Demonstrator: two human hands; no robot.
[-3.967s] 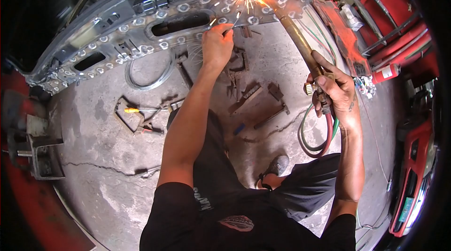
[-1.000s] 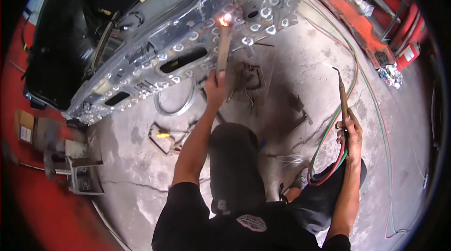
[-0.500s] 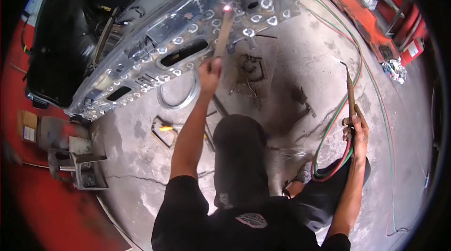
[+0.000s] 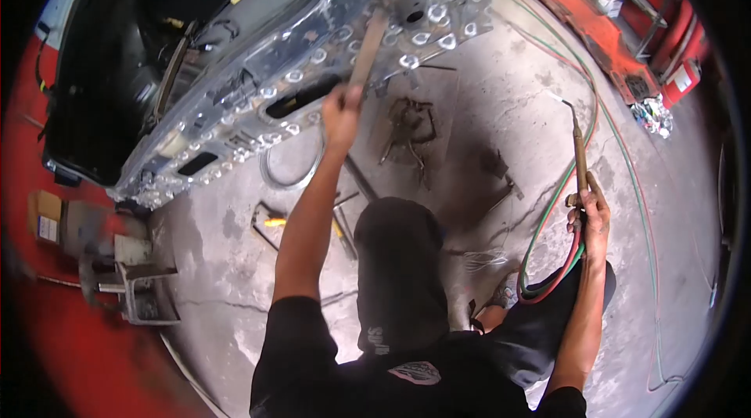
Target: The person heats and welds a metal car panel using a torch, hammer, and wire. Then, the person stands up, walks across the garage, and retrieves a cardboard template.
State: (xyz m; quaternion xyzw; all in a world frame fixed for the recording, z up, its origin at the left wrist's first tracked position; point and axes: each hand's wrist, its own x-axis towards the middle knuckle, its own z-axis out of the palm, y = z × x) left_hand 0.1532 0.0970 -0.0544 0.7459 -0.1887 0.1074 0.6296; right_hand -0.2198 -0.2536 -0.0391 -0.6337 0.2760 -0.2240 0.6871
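Observation:
My left hand (image 4: 342, 114) is wrapped round the lower end of a long flat brownish bar (image 4: 368, 50). The bar's far end lies against a dark metal vehicle panel (image 4: 258, 66) dotted with bright bare-metal spots. In my right hand (image 4: 592, 214) is a brass gas torch (image 4: 580, 152), held upright and away from the panel, with a small pale flame at its bent tip. Red and green hoses (image 4: 530, 277) loop down from the torch's lower end.
A coil of wire (image 4: 274, 175) and a tool with a yellow part (image 4: 274, 222) lie on the concrete floor. A rusty metal piece (image 4: 411, 124) is under the panel. An orange creeper-like board (image 4: 594, 30) lies at upper right, and a metal bracket (image 4: 149, 293) at left.
The glowing red spot at the bar's far end no longer shows. My left hand and the bar have shifted slightly left. The torch stays almost where it was.

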